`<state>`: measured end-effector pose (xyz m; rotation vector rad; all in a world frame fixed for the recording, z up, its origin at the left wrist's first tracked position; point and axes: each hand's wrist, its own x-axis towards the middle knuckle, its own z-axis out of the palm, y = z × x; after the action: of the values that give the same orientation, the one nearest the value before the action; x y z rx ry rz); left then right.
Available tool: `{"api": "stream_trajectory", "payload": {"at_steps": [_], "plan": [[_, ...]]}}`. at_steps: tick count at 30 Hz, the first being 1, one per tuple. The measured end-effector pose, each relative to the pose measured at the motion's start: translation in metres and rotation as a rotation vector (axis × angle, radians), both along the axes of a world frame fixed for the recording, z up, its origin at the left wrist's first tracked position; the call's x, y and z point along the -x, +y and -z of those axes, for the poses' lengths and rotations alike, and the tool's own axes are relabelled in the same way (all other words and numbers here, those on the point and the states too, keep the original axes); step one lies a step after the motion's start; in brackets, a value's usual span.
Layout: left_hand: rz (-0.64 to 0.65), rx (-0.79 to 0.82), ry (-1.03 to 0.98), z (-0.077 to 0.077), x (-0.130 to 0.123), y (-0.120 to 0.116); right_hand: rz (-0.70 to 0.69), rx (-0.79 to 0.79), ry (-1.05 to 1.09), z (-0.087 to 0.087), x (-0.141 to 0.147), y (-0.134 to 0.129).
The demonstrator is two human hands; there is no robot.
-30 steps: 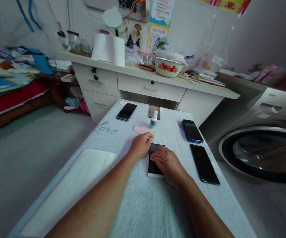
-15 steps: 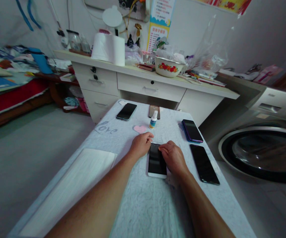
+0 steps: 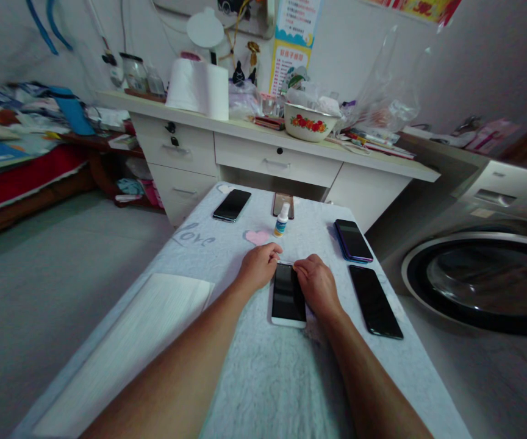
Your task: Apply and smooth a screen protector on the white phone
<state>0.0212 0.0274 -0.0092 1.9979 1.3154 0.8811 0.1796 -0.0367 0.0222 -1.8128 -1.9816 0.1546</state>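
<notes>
A white-framed phone [image 3: 288,299] with a dark screen lies face up on the cloth-covered table [image 3: 263,378]. My left hand [image 3: 260,263] is closed at the phone's far left corner, its fingers bent together. At the far right corner, my right hand [image 3: 315,275] has its fingertips pinched on the edge of the screen; anything between them is too small to name. A small white spray bottle [image 3: 282,221] with a blue and yellow label stands upright just beyond the hands, beside a pink heart print [image 3: 257,237].
A black phone [image 3: 232,205] lies at the far left, a brown one [image 3: 283,206] behind the bottle. Stacked phones [image 3: 354,241] and another black phone [image 3: 376,300] lie at the right. Folded white cloth [image 3: 130,347] covers the left side. A desk [image 3: 240,160] stands beyond.
My right hand has shifted slightly away from me, from over the screen to the phone's far right corner. My left hand and the phone stay nearly in place.
</notes>
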Motion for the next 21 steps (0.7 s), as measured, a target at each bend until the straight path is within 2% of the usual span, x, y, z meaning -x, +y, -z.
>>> {"api": "stream_trajectory", "payload": {"at_steps": [7, 16, 21], "plan": [[-0.003, -0.008, 0.012, -0.002, -0.001, -0.001, -0.108, 0.010, -0.001, 0.001, 0.003, 0.000], [-0.008, -0.001, 0.005, -0.003, 0.000, -0.002, -0.277, 0.106, -0.006, -0.013, 0.003, -0.010], [-0.008, -0.008, 0.008, -0.003, 0.000, -0.002, -0.379, 0.116, 0.060, -0.015, 0.003, -0.015]]}}
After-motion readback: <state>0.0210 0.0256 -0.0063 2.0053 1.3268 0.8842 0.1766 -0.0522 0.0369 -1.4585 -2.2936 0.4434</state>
